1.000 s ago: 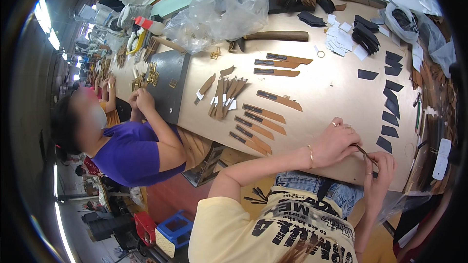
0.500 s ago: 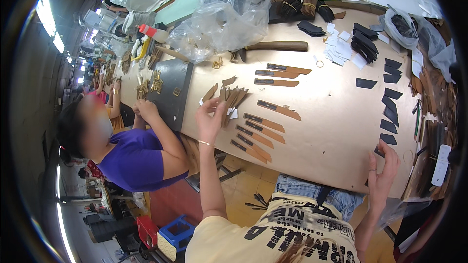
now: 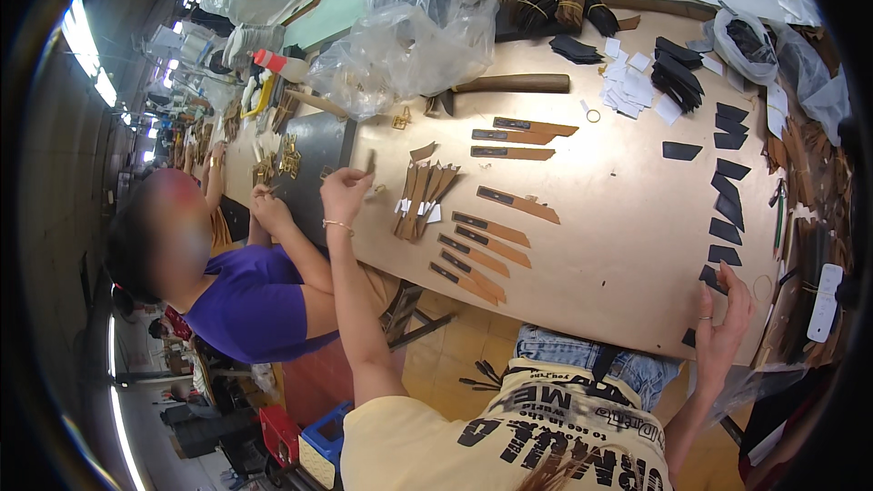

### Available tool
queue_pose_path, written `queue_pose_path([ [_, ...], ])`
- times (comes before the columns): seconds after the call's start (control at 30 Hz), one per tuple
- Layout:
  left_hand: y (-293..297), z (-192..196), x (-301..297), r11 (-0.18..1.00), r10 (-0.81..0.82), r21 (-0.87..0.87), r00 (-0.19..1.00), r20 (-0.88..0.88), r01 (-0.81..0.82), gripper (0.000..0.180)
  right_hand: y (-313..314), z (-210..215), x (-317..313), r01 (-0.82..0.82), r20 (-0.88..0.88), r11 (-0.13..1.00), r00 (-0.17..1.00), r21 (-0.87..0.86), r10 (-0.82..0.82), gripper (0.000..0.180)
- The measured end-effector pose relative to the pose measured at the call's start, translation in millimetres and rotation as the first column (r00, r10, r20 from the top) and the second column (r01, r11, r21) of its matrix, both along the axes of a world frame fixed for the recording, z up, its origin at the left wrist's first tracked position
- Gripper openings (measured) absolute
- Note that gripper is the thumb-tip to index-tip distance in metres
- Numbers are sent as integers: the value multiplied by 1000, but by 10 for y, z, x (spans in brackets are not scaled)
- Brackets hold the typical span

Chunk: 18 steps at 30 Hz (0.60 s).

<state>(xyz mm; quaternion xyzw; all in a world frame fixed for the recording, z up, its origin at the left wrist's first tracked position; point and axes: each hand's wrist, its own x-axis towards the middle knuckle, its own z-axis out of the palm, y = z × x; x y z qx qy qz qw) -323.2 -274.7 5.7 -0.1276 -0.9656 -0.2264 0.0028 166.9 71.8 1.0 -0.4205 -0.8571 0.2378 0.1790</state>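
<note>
My left hand (image 3: 346, 195) is raised over the left part of the table, next to the dark board, fingers closed on a small brown leather strip (image 3: 370, 162). Just right of it lies a fanned pile of brown leather strips (image 3: 418, 195) with small white pieces on them. Farther right, several brown strips with dark inlaid ends (image 3: 491, 236) are laid out in slanting rows. At the table's right side my right hand (image 3: 725, 309) rests with thumb and fingers apart, its fingertips at a black leather piece (image 3: 712, 278). More black pieces (image 3: 725, 230) form a column beyond it.
A co-worker in a purple shirt (image 3: 259, 309) sits at the left, hands by the dark board (image 3: 314, 150) with metal buckles (image 3: 289, 156). A hammer (image 3: 509, 84), plastic bags (image 3: 409, 45), white paper slips (image 3: 626, 82) and bundled black strips (image 3: 534, 9) lie toward the back.
My left hand has moved left from the pile, and the loose brown strip beside the pile is now in its fingers. My right hand has shifted slightly, uncovering more of the black piece.
</note>
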Motion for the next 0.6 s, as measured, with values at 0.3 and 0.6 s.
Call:
queue_pose_path([
  [0.3, 237, 413, 450, 920, -301, 382, 784, 543, 89, 26, 39, -31, -45, -24, -1, 1000, 1000, -12, 24, 39],
  [0.6, 869, 701, 1022, 832, -435, 512, 827, 357, 216, 21, -5, 149, -225, 40, -74, 966, 995, -257, -60, 40],
])
